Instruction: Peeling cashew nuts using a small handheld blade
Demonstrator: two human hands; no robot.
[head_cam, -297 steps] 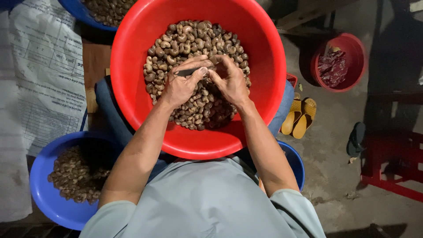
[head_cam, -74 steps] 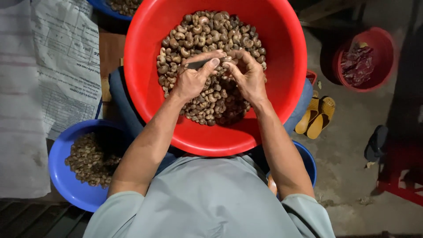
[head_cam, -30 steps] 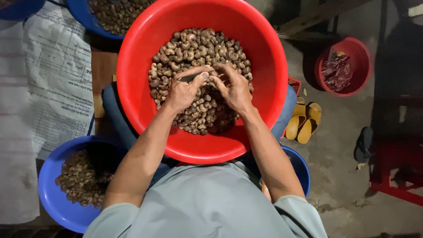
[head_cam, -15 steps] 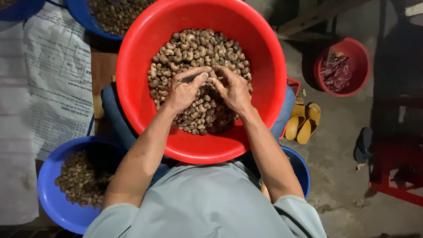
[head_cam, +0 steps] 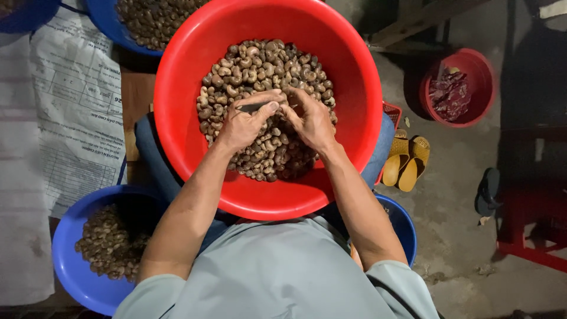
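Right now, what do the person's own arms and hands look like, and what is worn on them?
Both forearms are bare. The left hand and right hand wear no gloves, rings or watch that I can see. Short sleeves of a pale grey-blue shirt end above the elbows.

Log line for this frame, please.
left hand: grips small tool | right hand: on nut | both over red basin of nuts

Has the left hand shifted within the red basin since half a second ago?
No. The left hand stays over the nuts, near the red basin's middle, against the right hand.
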